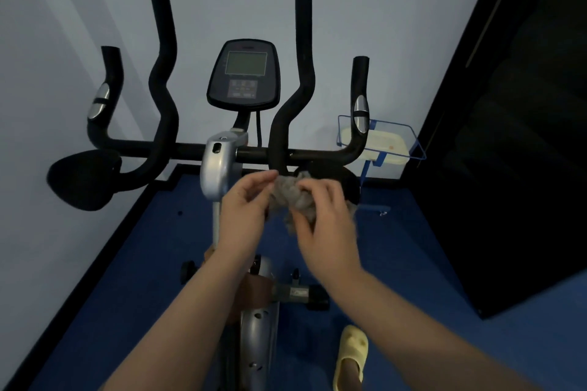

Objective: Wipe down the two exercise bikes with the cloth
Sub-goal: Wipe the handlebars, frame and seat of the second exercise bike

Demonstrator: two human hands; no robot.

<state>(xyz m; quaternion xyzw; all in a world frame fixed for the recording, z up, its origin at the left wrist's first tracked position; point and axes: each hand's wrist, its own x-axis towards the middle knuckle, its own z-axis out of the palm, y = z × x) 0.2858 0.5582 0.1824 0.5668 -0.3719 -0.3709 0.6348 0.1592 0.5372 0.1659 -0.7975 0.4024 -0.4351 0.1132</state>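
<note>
The grey cloth (293, 200) is sitting bunched just below the exercise bike's handlebar (190, 149), between both hands. The left hand (243, 216) is pinching its left edge with curled fingers, while the right hand (324, 225) is gripping its right side. The console (244, 73) is standing above the handlebar.

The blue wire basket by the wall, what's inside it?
The blue wire basket holds a pale yellow item; a handlebar grip covers part of it, so what it is stays unclear.

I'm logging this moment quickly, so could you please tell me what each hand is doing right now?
Left hand: fingers pinch the grey cloth at its left side.
Right hand: fingers curled round the same cloth, gripping it.
</note>
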